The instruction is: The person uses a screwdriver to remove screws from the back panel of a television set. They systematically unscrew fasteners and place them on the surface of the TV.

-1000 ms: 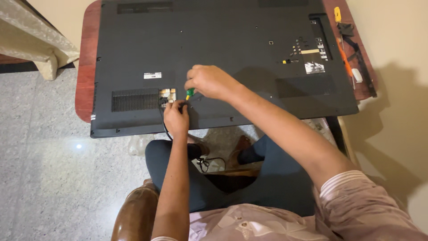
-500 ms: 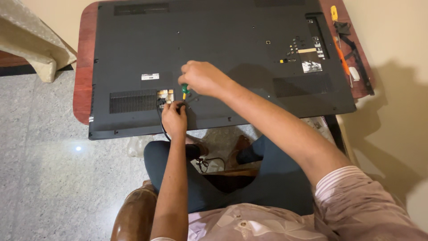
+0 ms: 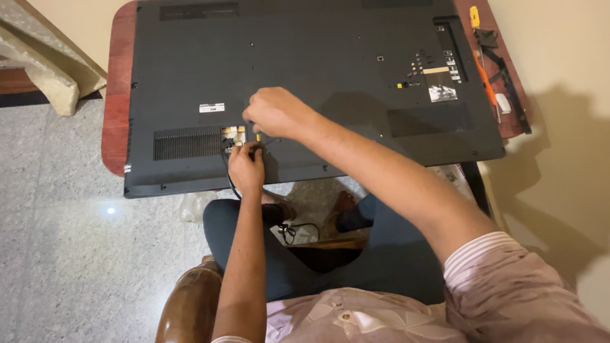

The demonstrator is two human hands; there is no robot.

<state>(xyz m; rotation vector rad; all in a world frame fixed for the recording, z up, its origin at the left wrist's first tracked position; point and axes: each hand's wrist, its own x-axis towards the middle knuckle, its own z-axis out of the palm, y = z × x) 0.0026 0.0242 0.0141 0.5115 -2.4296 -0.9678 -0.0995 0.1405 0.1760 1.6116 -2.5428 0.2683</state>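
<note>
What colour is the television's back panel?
Matte black back panel, seen clearly in the head view.

A reddish-brown wooden table [image 3: 114, 95] carries a large black television [image 3: 305, 70] lying face down, covering nearly all of it. Along the right edge (a narrow bare strip) lie an orange-handled screwdriver [image 3: 487, 86], a yellow tool [image 3: 474, 16] and what seems a black bracket [image 3: 505, 79].

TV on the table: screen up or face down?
Face down. The television shows its dark back panel: vent grilles, port cluster, stickers. It lies flat on the wooden table; no screen visible.
</note>
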